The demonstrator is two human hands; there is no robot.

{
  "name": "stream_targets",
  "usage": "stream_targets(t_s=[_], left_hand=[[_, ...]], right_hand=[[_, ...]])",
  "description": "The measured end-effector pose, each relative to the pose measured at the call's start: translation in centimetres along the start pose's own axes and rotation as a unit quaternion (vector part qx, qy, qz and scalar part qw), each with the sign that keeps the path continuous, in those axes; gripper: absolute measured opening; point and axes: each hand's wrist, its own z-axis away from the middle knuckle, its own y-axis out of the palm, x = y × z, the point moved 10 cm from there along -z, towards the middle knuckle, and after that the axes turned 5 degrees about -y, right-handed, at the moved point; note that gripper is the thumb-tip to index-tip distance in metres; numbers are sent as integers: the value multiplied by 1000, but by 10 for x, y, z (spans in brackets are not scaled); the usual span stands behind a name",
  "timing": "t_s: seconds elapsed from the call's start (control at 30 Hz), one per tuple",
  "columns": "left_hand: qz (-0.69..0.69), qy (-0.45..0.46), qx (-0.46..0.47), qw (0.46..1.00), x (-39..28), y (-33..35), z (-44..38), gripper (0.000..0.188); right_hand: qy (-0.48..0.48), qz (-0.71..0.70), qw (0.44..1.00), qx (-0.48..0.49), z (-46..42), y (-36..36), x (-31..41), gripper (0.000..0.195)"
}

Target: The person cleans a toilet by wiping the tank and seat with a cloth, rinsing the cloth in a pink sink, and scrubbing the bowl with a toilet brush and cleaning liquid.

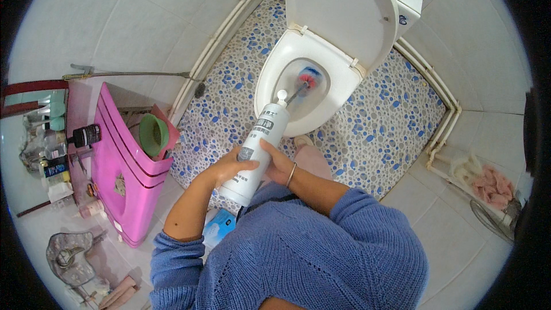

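Note:
A large white plastic bottle (260, 146) with printed writing is held between both my hands, tilted with its top towards the toilet (267, 73). My left hand (230, 167) grips its lower left side, thumb across the front. On the right side, my right hand (277, 162) clasps it, with a bracelet at the wrist. The bottle's small round cap (282, 94) looks flipped up over the front of the bowl. A toilet brush (306, 81) with red and blue bristles rests in the bowl; the bottle hides part of its handle. The toilet lid (340, 13) stands raised.
A pink basin cabinet (133, 172) at left carries a green bowl (153, 134) and a dark jar (86, 135). A blue packet (219, 226) lies beside my left side. White pipes (228, 28) run along the walls. Pink cloth (493, 185) sits at right.

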Motion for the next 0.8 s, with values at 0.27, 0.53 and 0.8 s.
stream_targets(t_s=[0.27, 0.53, 0.8], left_hand=[[52, 0, 16, 999, 18, -8, 0, 72], [206, 50, -15, 977, 27, -25, 11, 76], [336, 116, -82, 931, -6, -104, 2, 57]], right_hand=[[11, 28, 999, -22, -7, -4, -9, 41], [-19, 238, 971, 16, -40, 24, 1, 49], [-3, 390, 921, -4, -119, 80, 24, 52]])
